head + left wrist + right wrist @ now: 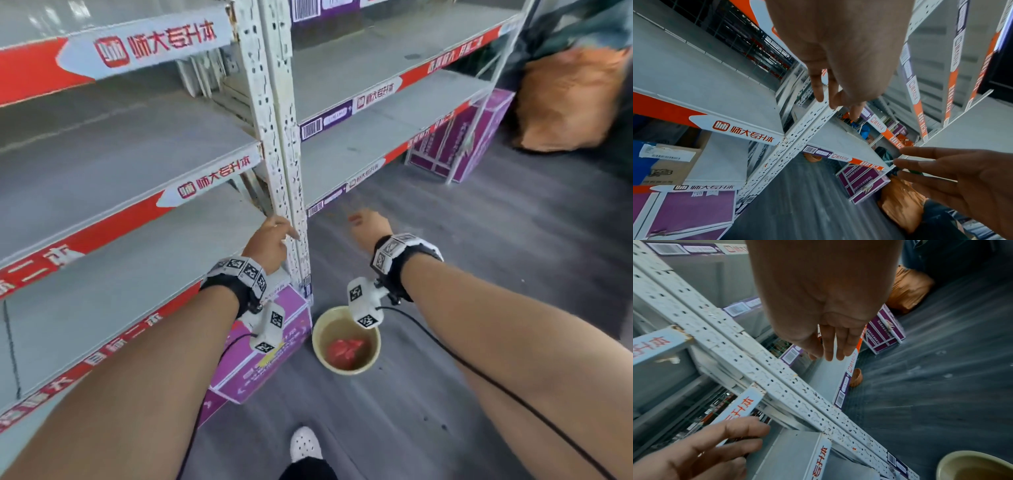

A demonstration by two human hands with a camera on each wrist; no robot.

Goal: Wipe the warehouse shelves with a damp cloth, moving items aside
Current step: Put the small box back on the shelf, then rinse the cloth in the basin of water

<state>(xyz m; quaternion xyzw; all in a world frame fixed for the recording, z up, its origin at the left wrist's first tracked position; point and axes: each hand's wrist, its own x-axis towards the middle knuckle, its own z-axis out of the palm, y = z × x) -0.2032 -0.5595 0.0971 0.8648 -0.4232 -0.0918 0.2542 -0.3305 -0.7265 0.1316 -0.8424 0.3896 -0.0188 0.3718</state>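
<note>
Both empty — left hand (270, 240) and right hand (370, 224) spread beside the shelf upright (287, 164); red cloth (344, 353) soaking in basin (320, 329) below — easily kicked, spilling.

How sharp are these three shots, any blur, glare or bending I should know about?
Head view: wide-angle bending bows the shelf edges; the orange bag is smeared, the basin fairly clear. Left wrist view: strong distortion, the left hand soft up close, label text readable. Right wrist view: motion streaks across the floor, the right hand blurred. No harsh glare anywhere.

Red 师大专升本 with logo on white shelf-edge strip (161, 44), barcode label (311, 129) alongside
</note>
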